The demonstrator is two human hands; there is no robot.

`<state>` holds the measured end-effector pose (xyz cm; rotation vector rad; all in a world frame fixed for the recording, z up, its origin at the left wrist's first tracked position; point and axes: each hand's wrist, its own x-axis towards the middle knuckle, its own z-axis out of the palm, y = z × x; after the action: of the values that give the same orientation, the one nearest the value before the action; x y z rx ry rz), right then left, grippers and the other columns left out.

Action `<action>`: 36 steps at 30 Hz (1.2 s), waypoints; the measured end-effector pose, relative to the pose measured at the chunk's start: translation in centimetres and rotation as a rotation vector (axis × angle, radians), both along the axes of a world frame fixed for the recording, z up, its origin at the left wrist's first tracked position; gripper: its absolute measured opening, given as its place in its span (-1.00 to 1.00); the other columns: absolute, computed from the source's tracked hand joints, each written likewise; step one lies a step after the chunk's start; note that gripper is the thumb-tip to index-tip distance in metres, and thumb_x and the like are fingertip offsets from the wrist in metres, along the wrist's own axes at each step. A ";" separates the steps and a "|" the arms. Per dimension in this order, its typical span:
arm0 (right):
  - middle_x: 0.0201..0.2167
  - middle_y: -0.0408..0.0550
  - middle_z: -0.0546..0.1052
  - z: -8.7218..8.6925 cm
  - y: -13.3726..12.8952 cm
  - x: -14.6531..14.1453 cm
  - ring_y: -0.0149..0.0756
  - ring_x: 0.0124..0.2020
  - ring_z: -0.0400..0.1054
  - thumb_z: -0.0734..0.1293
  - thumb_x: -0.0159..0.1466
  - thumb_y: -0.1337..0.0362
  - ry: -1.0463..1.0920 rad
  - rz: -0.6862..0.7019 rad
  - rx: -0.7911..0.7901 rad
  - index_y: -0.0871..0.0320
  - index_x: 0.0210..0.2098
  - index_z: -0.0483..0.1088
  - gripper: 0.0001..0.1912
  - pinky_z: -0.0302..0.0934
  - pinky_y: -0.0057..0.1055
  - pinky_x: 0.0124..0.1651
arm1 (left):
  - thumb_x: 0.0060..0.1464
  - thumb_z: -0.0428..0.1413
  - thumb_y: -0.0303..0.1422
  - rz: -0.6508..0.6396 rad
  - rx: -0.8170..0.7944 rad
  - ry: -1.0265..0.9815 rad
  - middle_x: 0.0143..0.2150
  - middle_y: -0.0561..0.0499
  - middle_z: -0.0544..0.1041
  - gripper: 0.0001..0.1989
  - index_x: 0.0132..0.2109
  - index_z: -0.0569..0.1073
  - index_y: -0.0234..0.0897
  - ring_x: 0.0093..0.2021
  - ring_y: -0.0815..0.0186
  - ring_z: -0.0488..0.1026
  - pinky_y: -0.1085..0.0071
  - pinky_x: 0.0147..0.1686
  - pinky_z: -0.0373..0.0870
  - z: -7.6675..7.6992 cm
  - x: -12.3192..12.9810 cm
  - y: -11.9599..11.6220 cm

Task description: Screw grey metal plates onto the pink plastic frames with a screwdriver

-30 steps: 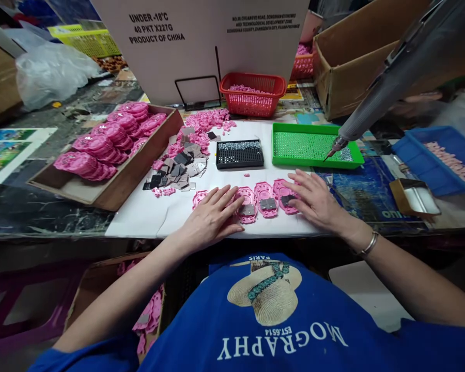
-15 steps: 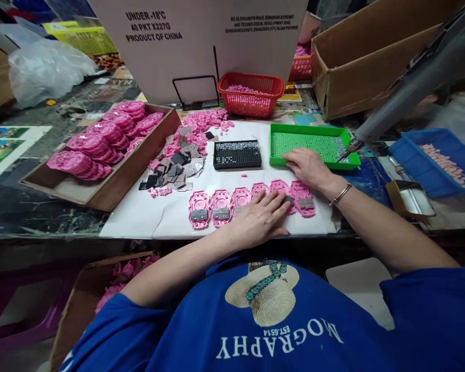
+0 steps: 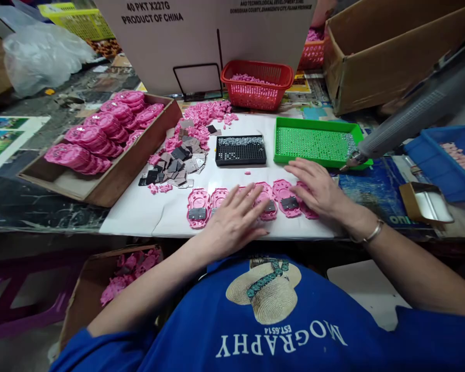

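A row of pink plastic shells [image 3: 198,199] lies along the front of the white sheet, several with a grey plate [image 3: 197,213] set in the lower half. My left hand [image 3: 232,219] is spread over the middle of the row, fingers stretched out and hiding the shells beneath. Over the right end of the row, my right hand [image 3: 318,188] has its fingers apart and partly covers the last shell [image 3: 309,211]. Neither hand shows anything held. Just beyond are a black perforated tray [image 3: 241,155] and a green tray [image 3: 313,144], both with small metal screws.
A grey electric screwdriver [image 3: 395,124] rests with its tip at the green tray's right corner. On the left stands a cardboard tray [image 3: 101,191] of stacked pink shells, beside loose grey plates [image 3: 178,165]. Behind are a red basket [image 3: 256,85] and a large carton [image 3: 387,67].
My left hand has moved left along the row, uncovering shells on the right. My right hand has come down from the green tray to the row's right end. The view has tipped slightly downward.
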<state>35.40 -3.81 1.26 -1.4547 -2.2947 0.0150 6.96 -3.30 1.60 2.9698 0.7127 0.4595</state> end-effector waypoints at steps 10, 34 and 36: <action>0.40 0.13 0.14 -3.1 -3.9 -2.0 0.18 0.42 -0.05 0.10 0.36 -0.13 -0.187 -0.047 -0.118 0.00 0.33 0.19 -0.36 -0.01 0.25 0.31 | 0.15 -0.01 0.20 0.337 -0.068 0.058 0.40 -0.32 0.17 -0.17 0.35 0.20 -0.29 0.41 -0.17 0.05 -0.22 0.33 -0.02 -2.2 -5.8 1.1; -0.19 0.14 0.55 3.7 7.6 -9.7 -0.24 -0.22 0.39 0.17 0.30 0.45 -0.197 0.069 -0.240 0.29 -0.19 0.48 -0.75 0.23 -0.34 -0.16 | 0.29 0.05 -0.29 0.041 0.050 -0.193 0.24 -0.26 0.42 -0.61 0.18 0.37 -0.40 0.27 0.01 0.33 -0.06 0.28 0.23 -1.0 -2.9 -0.7; -0.19 0.09 0.54 4.2 7.1 -8.7 -0.28 -0.21 0.39 0.19 0.30 0.41 -0.037 0.053 -0.237 0.27 -0.19 0.46 -0.78 0.24 -0.36 -0.14 | 0.30 0.04 -0.28 0.042 0.062 -0.155 0.24 -0.26 0.42 -0.60 0.18 0.38 -0.42 0.26 0.00 0.34 -0.05 0.27 0.23 -1.1 -2.2 -0.9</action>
<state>26.72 3.34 5.50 -1.5164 -2.4280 0.2877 4.72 -4.15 0.51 2.9384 0.7595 0.7185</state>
